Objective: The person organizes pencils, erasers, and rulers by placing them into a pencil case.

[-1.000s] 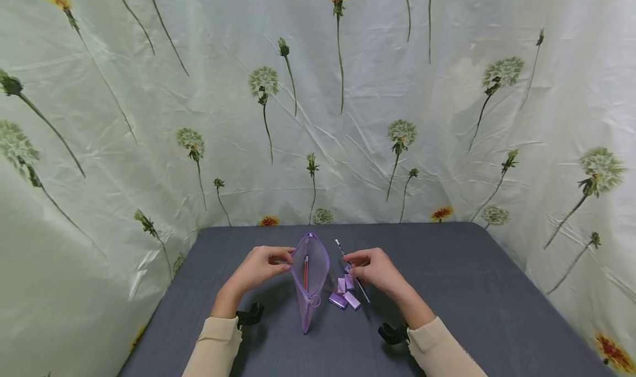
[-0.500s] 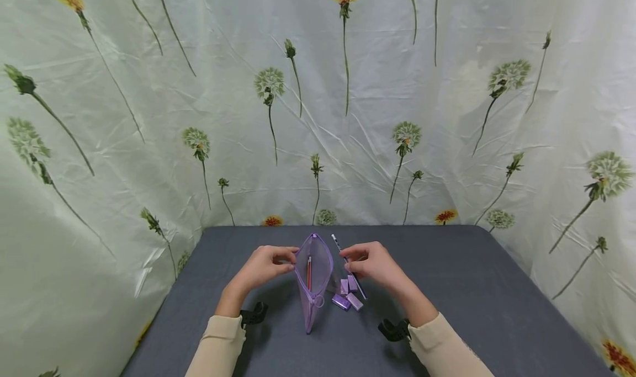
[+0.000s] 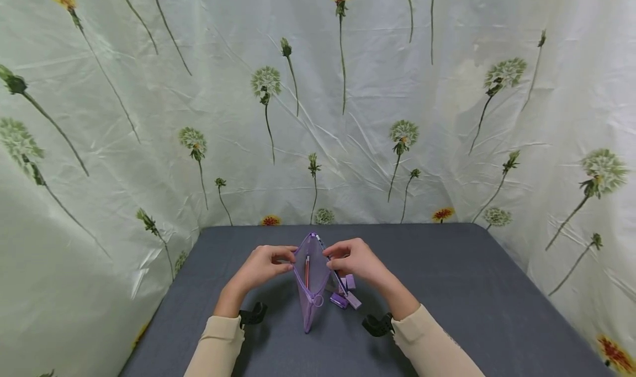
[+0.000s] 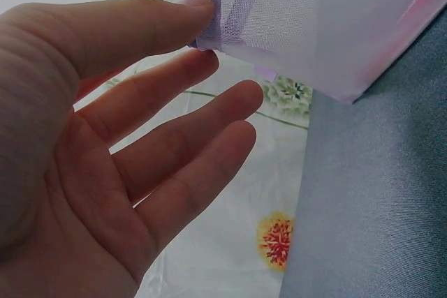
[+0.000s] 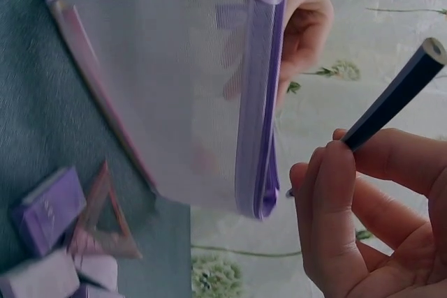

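Observation:
A purple mesh zipper pouch [image 3: 306, 308] stands upright on the dark table with its mouth spread apart. Its rim is pinched between thumb and index finger of my left hand [image 3: 270, 262]; the left wrist view shows the other fingers [image 4: 202, 165] extended free of it. Inside the pouch lies a red pencil [image 3: 307, 272], seen through the mesh along the bottom in the right wrist view. My right hand [image 3: 359, 262] pinches a dark pencil [image 5: 394, 95] by its middle, just right of the pouch opening. The pencil slants, its far end close to the pouch's back corner.
Several small purple and lilac blocks [image 3: 339, 301] lie right of the pouch, partly under my right hand. Among them in the right wrist view is a pinkish see-through triangle [image 5: 108, 221]. A flower-printed curtain [image 3: 318, 117] hangs behind the table [image 3: 472, 299].
My right hand has lifted the dark pencil from over the blocks and carried it left to the pouch's mouth. My left hand keeps its hold on the rim.

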Motion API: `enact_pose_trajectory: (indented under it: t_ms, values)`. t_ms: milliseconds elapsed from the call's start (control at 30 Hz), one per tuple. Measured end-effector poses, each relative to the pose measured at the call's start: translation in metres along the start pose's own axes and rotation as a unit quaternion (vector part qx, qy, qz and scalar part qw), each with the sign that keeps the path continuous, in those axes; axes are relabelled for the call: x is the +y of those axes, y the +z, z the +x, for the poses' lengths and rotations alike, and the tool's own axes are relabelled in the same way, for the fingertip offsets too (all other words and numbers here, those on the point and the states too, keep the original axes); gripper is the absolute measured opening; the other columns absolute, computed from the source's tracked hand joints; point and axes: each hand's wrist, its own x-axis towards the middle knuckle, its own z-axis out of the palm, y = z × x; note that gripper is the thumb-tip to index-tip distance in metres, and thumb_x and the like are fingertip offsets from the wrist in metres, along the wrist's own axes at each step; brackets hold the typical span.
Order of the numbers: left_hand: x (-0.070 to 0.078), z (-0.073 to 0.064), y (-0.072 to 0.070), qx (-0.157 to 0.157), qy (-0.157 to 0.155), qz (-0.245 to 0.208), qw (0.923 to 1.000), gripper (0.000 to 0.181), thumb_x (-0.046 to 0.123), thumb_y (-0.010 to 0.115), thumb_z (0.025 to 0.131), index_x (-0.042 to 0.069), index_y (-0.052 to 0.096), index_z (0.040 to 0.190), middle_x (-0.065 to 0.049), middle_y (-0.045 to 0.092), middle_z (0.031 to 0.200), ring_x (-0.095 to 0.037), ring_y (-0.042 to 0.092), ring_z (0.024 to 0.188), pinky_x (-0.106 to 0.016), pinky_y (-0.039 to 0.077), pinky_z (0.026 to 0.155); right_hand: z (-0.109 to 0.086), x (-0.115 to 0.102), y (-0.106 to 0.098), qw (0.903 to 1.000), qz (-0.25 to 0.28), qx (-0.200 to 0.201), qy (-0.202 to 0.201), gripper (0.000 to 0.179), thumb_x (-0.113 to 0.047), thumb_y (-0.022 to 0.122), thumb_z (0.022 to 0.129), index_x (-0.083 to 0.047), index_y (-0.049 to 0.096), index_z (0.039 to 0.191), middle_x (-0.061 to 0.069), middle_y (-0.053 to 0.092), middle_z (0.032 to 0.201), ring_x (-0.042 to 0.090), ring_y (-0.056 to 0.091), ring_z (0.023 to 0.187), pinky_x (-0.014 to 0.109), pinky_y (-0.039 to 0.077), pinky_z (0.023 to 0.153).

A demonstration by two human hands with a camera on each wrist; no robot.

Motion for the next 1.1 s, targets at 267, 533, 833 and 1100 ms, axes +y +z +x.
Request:
enact_pose_trajectory:
  t_ms: [267, 533, 833, 1100]
  values:
    - [0.002, 0.000, 0.000, 0.002, 0.001, 0.006, 1.0000, 0.012, 0.014, 0.075, 0.092, 0.026, 0.075, 0.094, 0.001, 0.064, 0.134, -0.013, 0.067, 0.109, -0.034, 0.057, 0.088, 0.014, -0.006, 0.015, 0.9998, 0.001, 0.002, 0.019, 0.023, -0.013, 0.077, 0.088, -0.009, 0.077, 0.111, 0.006, 0.073, 0.093, 0.021, 0.067, 0.072, 0.036, 0.060, 0.066]
    - [0.003, -0.001, 0.000, -0.007, 0.002, 0.004, 1.0000, 0.015, 0.014, 0.074, 0.093, 0.029, 0.074, 0.095, -0.001, 0.063, 0.136, -0.015, 0.067, 0.109, -0.035, 0.058, 0.086, 0.022, -0.005, 0.023, 0.9994, 0.014, 0.006, 0.031, 0.021, -0.011, 0.078, 0.087, -0.008, 0.077, 0.108, 0.006, 0.073, 0.091, 0.022, 0.069, 0.070, 0.049, 0.060, 0.074]
    - [0.003, -0.003, 0.000, -0.013, -0.003, 0.003, 0.9999, 0.015, 0.015, 0.074, 0.093, 0.029, 0.074, 0.097, -0.001, 0.062, 0.137, -0.015, 0.066, 0.111, -0.036, 0.057, 0.087, 0.026, -0.006, 0.033, 0.9994, 0.000, 0.015, 0.030, 0.020, -0.008, 0.077, 0.087, -0.007, 0.077, 0.107, 0.005, 0.073, 0.087, 0.022, 0.070, 0.068, 0.044, 0.061, 0.069]
    - [0.005, -0.004, -0.002, -0.022, 0.006, 0.004, 0.9997, 0.013, 0.019, 0.075, 0.093, 0.029, 0.075, 0.100, -0.003, 0.061, 0.139, -0.015, 0.065, 0.112, -0.039, 0.056, 0.091, 0.028, -0.007, 0.039, 0.9986, -0.039, 0.030, 0.018, 0.019, -0.004, 0.076, 0.087, -0.006, 0.077, 0.106, 0.003, 0.072, 0.082, 0.019, 0.070, 0.065, 0.034, 0.060, 0.060]
